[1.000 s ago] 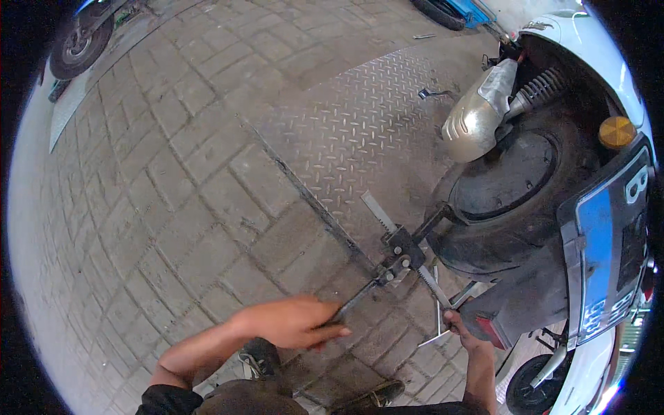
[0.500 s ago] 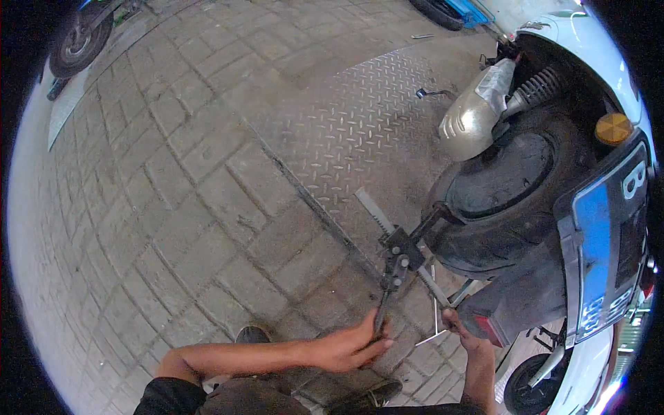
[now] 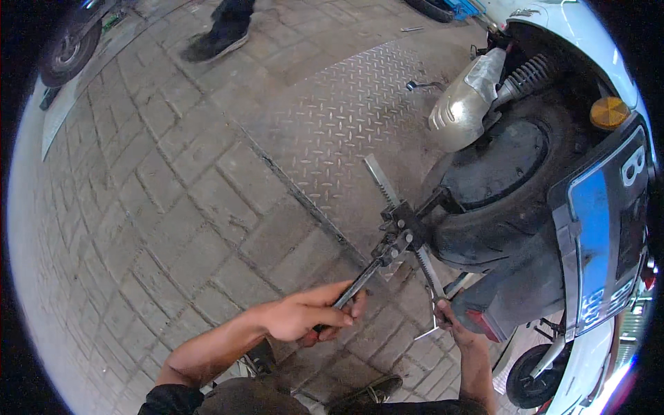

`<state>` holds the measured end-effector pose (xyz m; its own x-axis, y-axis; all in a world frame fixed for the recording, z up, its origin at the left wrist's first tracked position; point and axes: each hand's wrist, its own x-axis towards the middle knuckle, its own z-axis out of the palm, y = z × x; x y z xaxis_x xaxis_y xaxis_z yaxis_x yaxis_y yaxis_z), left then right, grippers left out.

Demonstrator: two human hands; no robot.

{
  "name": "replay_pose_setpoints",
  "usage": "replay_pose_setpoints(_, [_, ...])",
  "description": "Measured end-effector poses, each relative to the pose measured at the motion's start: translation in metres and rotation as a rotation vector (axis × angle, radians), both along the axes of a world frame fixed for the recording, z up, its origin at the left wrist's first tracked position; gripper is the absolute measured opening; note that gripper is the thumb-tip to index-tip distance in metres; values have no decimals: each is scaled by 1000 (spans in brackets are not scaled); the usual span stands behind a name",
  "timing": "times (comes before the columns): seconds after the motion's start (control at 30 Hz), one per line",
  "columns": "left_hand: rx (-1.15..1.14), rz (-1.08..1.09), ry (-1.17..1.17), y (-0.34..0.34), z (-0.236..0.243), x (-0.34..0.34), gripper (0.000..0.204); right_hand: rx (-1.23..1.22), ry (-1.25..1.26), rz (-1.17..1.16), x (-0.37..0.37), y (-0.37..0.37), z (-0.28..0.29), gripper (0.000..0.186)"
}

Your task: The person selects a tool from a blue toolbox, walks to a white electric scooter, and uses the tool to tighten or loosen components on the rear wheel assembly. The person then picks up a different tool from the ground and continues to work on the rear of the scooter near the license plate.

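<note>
My left hand [image 3: 315, 315] grips the long handle [image 3: 356, 283] of a black jointed tool [image 3: 404, 227], whose notched steel bar [image 3: 379, 176] runs diagonally beside a scooter's rear tire [image 3: 462, 242]. An arm of the tool rests against that wheel near the dark rim [image 3: 501, 166]. My right hand [image 3: 458, 324] is closed around the bar's lower end, next to a thin T-shaped tool [image 3: 425, 335] and the rear fender with a red reflector [image 3: 484, 325].
A diamond-plate metal sheet [image 3: 346, 117] lies on the paving [image 3: 173, 221]. Another person's shoe [image 3: 214, 43] stands at the top. A motorbike wheel [image 3: 66, 52] is top left, a loose tire with something blue [image 3: 432, 10] top right, and a second scooter wheel [image 3: 529, 373] lower right.
My left hand has swung the handle toward me, then back up and left. A person's leg and shoe have come in at the top.
</note>
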<state>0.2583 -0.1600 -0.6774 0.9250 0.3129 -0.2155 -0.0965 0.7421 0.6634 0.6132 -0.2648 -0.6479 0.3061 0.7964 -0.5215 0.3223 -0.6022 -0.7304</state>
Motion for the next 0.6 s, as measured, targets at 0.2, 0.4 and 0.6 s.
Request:
replay_pose_setpoints(0.2, [155, 37, 5, -37, -23, 17, 29, 5, 36, -11, 4, 6, 7, 29])
replay_pose_setpoints(0.4, [423, 110, 163, -89, -78, 134, 61, 6, 96, 0, -3, 15, 5, 31])
replay_pose_setpoints(0.6, [934, 364, 5, -88, -80, 104, 62, 0, 48, 4, 13, 9, 11, 33])
